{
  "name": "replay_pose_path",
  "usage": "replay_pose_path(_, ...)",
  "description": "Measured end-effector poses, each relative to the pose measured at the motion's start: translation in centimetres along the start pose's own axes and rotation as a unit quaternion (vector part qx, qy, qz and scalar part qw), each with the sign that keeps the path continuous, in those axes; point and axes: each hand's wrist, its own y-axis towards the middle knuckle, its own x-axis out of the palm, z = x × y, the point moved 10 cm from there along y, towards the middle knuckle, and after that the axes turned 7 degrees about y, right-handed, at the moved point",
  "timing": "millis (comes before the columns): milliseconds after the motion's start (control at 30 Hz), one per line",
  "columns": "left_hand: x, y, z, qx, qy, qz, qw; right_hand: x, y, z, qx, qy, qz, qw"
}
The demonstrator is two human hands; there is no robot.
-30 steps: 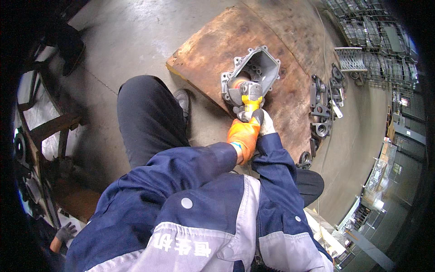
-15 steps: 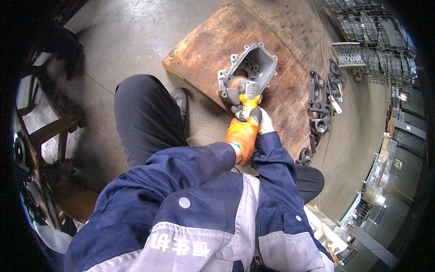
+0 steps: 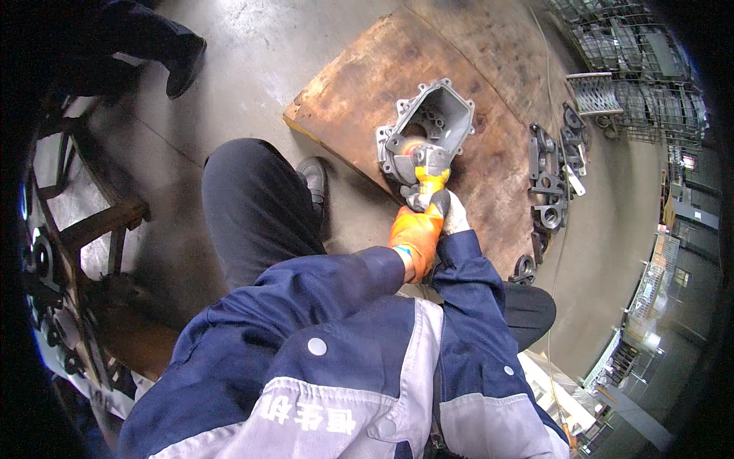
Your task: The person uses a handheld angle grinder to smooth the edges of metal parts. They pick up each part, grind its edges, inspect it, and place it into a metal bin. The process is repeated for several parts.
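Nearest, a navy-and-light-grey work jacket [image 3: 336,317] is covering the person's torso, its sleeves reaching forward above dark trousers [image 3: 252,199]. The left hand [image 3: 416,231], in an orange glove with dark fingertips, is closing its grip around the rear of a yellow-and-grey handheld angle grinder [image 3: 433,177]. The right hand [image 3: 458,216], in a whitish glove, is resting just beside it, largely hidden behind the orange glove; whether its grip is clasping the tool, I cannot tell.

The grinder is pointing away from the body, its orange-red round disc [image 3: 413,144] meeting the near-left part of an open, many-sided grey metal housing [image 3: 455,115] with a lugged rim. That housing is lying, cavity visible, on a brown, stained wooden worktop [image 3: 352,92]. Along the worktop's right edge, dark grey metal brackets [image 3: 535,161] with round holes are lying in a cluster. Farther off, another person's dark shoe [image 3: 183,69] is standing on the grey floor [image 3: 260,84] at upper left, while wire-mesh cages [image 3: 650,69] are standing at upper right.
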Motion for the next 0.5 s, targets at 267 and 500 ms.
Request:
replay_pose_path(267, 0.9, 0.0, -0.6, 0.018, 0.002, -0.039, 0.999, 0.2, 0.5, 0.5, -0.006, 0.078, -0.049, 0.996)
replay_pose_path(500, 7.5, -0.8, -3.4, -0.057, 0.014, -0.194, 0.979, -7.9, -4.1, 1.6, -0.053, 0.14, 0.075, 0.986)
